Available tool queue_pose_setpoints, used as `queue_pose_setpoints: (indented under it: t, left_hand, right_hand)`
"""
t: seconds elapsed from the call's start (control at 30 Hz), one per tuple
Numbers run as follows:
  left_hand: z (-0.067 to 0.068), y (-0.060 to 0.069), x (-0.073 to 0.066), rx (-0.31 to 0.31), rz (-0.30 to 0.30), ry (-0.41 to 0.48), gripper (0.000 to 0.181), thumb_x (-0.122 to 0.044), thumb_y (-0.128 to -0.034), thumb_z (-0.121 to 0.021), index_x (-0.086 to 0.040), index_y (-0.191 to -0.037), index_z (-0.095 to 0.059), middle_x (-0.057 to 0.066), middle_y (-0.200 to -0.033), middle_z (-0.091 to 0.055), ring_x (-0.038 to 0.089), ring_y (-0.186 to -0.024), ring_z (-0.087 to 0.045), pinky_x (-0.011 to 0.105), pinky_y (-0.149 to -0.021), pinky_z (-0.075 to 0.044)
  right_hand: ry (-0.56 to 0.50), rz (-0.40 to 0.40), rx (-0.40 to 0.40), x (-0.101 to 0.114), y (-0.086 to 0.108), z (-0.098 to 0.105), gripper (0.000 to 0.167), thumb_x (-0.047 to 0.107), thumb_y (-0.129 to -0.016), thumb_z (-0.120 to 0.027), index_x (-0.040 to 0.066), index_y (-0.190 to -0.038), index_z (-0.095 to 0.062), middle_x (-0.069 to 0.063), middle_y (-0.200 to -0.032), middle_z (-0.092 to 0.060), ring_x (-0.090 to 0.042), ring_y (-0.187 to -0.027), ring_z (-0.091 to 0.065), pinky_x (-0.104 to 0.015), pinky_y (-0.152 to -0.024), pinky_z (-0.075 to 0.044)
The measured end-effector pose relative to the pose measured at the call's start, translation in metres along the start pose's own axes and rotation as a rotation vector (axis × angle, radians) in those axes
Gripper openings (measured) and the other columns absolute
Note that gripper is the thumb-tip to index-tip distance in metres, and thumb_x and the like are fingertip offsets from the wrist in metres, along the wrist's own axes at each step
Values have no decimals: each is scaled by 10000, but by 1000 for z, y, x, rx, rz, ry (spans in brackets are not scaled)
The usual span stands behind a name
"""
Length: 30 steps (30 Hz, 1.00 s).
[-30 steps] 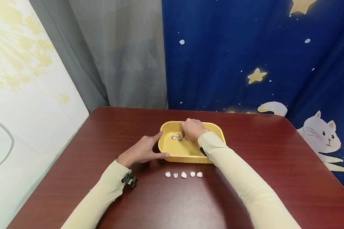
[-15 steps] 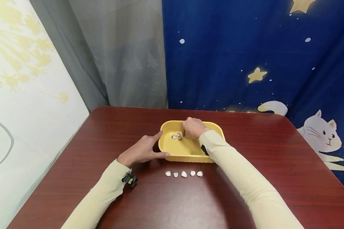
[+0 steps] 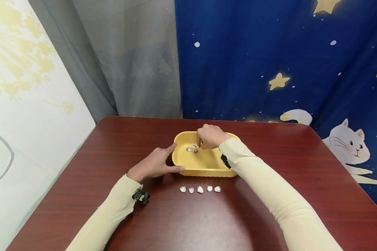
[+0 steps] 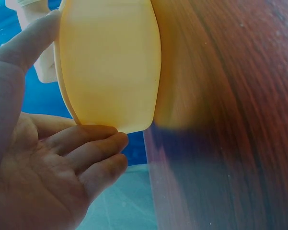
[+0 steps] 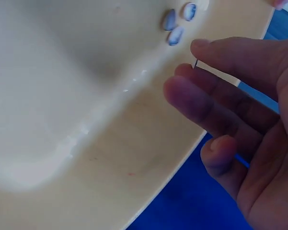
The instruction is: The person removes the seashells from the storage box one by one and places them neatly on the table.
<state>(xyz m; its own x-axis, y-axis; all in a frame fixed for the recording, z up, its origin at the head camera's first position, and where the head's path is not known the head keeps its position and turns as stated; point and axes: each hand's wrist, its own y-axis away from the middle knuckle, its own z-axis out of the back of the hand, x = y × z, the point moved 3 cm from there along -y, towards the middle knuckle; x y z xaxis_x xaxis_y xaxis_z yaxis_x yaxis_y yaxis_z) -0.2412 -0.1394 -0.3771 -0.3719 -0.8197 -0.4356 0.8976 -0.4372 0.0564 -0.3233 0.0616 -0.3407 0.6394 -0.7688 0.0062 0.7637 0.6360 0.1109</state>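
A shallow yellow plastic basin (image 3: 204, 172) stands on the table. My left hand (image 3: 154, 164) holds its left end, thumb on the near rim and fingers against the outer wall; in the left wrist view the fingers (image 4: 98, 155) bend against it. Over the basin's far side, my right hand (image 3: 211, 136) pinches a small thin shell (image 5: 195, 63) between thumb and index finger, seen mostly edge-on. Three small white and purple seashells (image 5: 176, 36) lie in the basin near that hand. Several more shells (image 3: 200, 189) lie in a row on the table before the basin.
The dark red wooden table (image 3: 138, 132) extends on all sides of the basin. Behind it hang a grey curtain (image 3: 138, 69) and a blue curtain (image 3: 232, 69) with stars. A white patterned wall (image 3: 34, 122) stands at the left.
My right hand has risen a little from the basin's floor, pinching a shell. My left hand stays on the basin, and the shell row is unchanged. The head view has shifted slightly.
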Motion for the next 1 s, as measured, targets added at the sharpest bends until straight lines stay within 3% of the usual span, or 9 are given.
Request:
queue_pose_setpoints:
  t: [0.33, 0.6, 1.0]
  left_hand:
    - [1, 2, 2, 8, 19, 2, 1098, -705, -810, -686, -61, -1591, -261, 204, -1418, -590, 257, -1234, -619, 449, -1037, -521]
    - [1, 1, 2, 6, 25, 4, 1107, -714, -802, -687, -85, -1599, -247, 188, -1358, -629, 216, -1128, -625, 426, -1008, -536]
    - [-2, 0, 1, 3, 12, 4, 1092, -694, -818, -686, -64, -1595, -250, 191, -1394, -610, 220, -1152, -627, 434, -1022, -528]
  right_hand:
    - [-26, 39, 6, 9, 9, 12, 152, 130, -832, -753, 203, -944, -826, 21, -954, -776, -147, -839, -666, -337, -729, -577]
    - [-52, 67, -52, 14, 26, 20, 112, 165, -839, -750, 209, -914, -820, 45, -849, -750, -123, -770, -638, -316, -678, -548]
    - [-154, 102, -130, 22, 59, 18, 86, 151, -844, -741, 178, -901, -799, 90, -735, -687, -84, -692, -591, -268, -646, -514]
